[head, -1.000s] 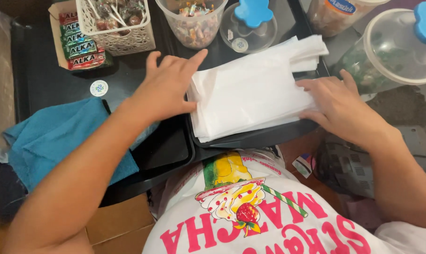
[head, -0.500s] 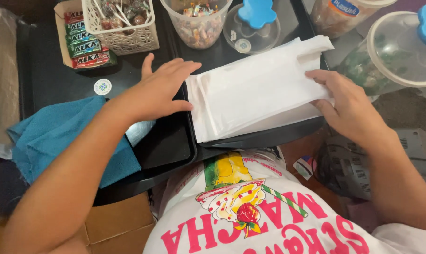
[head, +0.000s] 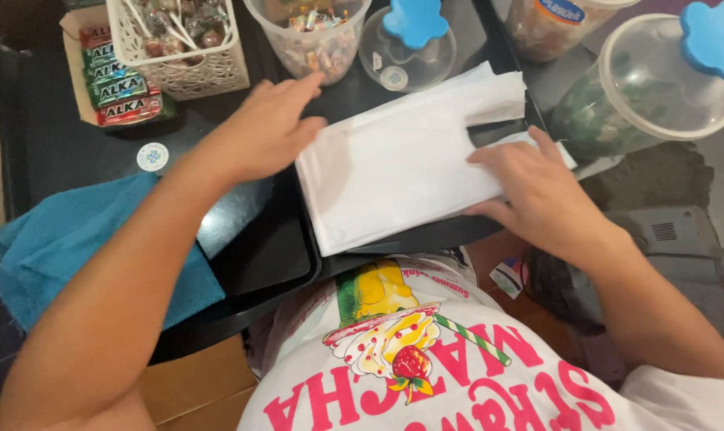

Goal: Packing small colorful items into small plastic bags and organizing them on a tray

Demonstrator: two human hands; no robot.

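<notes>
Blue cloth (head: 74,247) lies at the far left of my black desk (head: 250,239). My left hand (head: 262,136) rests flat, its grip open, touching the left edge of a stack of white plastic bags (head: 402,168) at centre. My right hand (head: 537,195) presses flat on the stack's right end, grip open. Beside it stands a clear jar (head: 649,96).

Green-and-red candy packs (head: 122,84) stacked far left of left hand (head: 262,132); small round white sticker (head: 152,156) just left; blue-labelled jar (head: 557,24) above right hand (head: 541,195).
</notes>
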